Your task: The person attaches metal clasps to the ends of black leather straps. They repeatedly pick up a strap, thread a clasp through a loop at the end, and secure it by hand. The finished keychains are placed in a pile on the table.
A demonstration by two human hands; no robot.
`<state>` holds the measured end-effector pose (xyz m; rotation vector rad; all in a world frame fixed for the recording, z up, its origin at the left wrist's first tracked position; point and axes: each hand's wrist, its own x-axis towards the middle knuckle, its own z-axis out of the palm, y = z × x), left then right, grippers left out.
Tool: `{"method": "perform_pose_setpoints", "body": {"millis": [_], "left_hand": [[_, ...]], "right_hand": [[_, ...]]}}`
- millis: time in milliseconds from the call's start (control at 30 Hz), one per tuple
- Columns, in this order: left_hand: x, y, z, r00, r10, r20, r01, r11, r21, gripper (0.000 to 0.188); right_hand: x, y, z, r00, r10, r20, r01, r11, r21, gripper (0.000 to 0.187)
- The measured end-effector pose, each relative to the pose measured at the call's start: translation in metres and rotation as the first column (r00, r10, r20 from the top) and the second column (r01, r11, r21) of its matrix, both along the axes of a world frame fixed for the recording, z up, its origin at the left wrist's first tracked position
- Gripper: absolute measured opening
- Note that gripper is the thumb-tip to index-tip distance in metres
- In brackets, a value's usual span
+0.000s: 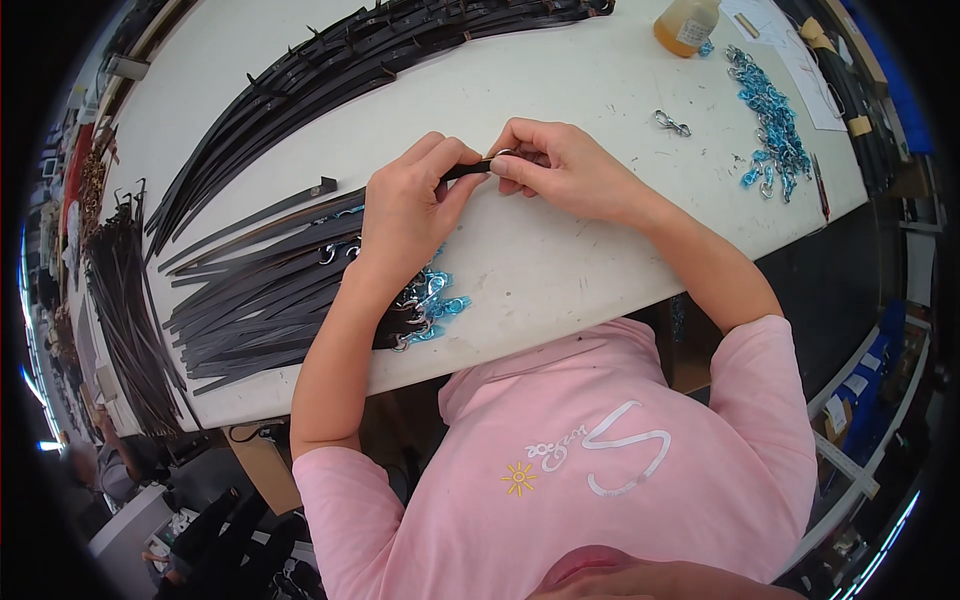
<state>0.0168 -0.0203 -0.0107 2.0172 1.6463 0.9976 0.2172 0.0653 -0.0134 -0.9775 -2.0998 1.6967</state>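
Above the white table, my left hand is closed in a pinch round a narrow black strap near its end. My right hand meets it there, thumb and fingers pinched on the strap's tip, where a bit of silver metal ring shows. The fingers hide most of this metal piece. Under and beside my left forearm lies a bundle of black straps. Their near ends carry metal snap hooks partly wrapped in blue film.
A long bundle of black straps curves across the far left. More straps hang over the left edge. Right of my hands lie a loose snap hook, a pile of blue-wrapped hooks, a bottle of amber liquid and a thin pointed tool.
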Motion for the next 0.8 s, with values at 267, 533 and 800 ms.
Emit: {"method": "perform_pose_setpoints", "body": {"millis": [267, 533, 800], "left_hand": [[0.0001, -0.0006, -0.0007, 1.000, -0.018, -0.020, 0.018, 1.000, 0.011, 0.015], [0.0013, -0.0007, 0.0004, 1.000, -0.018, 0.008, 0.018, 1.000, 0.000, 0.014], [0.0013, 0.0000, -0.0005, 1.000, -0.018, 0.016, 0.018, 1.000, -0.001, 0.015]], "right_hand": [[0.0003, 0.0027, 0.0015, 0.999, 0.030, 0.031, -0.030, 1.000, -0.009, 0.020], [-0.0003, 0.0014, -0.0002, 1.000, 0.028, 0.006, -0.028, 0.997, 0.074, 0.018], [-0.0002, 0.0047, -0.0003, 0.999, 0.038, -0.020, -0.038, 0.999, 0.000, 0.017]]}}
